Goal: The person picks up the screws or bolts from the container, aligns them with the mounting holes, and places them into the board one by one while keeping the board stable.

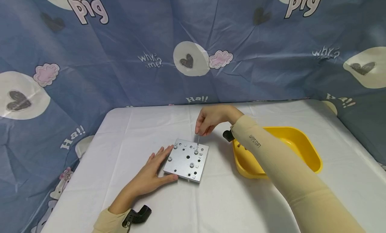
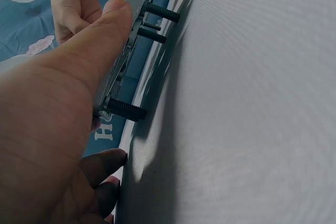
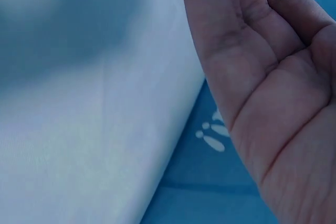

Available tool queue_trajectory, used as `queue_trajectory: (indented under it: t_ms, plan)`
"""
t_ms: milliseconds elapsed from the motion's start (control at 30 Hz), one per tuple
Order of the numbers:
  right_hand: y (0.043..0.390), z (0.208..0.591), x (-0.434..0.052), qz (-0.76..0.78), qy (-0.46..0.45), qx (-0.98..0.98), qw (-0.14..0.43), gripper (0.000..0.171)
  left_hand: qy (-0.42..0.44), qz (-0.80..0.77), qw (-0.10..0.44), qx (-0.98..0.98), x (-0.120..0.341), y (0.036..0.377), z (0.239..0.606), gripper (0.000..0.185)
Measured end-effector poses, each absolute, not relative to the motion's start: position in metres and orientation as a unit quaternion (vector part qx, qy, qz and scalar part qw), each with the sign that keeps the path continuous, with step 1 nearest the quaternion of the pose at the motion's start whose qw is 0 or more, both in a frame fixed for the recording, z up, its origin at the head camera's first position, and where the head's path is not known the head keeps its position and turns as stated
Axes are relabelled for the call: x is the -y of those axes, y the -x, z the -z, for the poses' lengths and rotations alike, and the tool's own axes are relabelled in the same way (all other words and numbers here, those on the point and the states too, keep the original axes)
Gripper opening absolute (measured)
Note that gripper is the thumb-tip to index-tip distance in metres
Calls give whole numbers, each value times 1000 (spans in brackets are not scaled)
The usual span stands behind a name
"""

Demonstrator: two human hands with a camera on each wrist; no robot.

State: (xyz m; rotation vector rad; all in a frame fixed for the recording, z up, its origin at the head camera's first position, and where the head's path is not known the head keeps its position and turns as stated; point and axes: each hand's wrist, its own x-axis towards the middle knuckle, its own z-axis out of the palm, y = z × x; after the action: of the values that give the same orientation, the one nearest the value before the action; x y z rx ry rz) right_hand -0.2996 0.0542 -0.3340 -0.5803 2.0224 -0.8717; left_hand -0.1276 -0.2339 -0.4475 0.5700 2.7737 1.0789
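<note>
From here, right sleeve (image 1: 277, 159) blocks part of the yellow tray (image 1: 304, 149); reddish bits (image 1: 239, 145) inside too small to ID. Thin metal tool (image 1: 198, 140): upper end buried in right hand (image 1: 212, 119), lower tip too fine to tell if it's seated in the metal plate (image 1: 180, 163). Left wrist view: left hand (image 2: 52, 114) hides part of plate. Right wrist view: fingers (image 3: 220, 24) cropped at top, dark patch (image 3: 68, 19) upper left blurred.

Blue printed cloth (image 1: 169, 82), lettered "pig", "why?" and "Ha!!" in pale type, each repeated; beige right sleeve (image 1: 289, 176), marked "Let'sSlim" in dark letters.
</note>
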Motion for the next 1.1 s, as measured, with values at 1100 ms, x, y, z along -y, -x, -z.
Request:
queue_trajectory:
  t_ms: [1100]
  plan:
    - [296, 346, -27, 320, 232, -818, 419, 16, -178, -356, 66, -915, 236, 125, 444, 103]
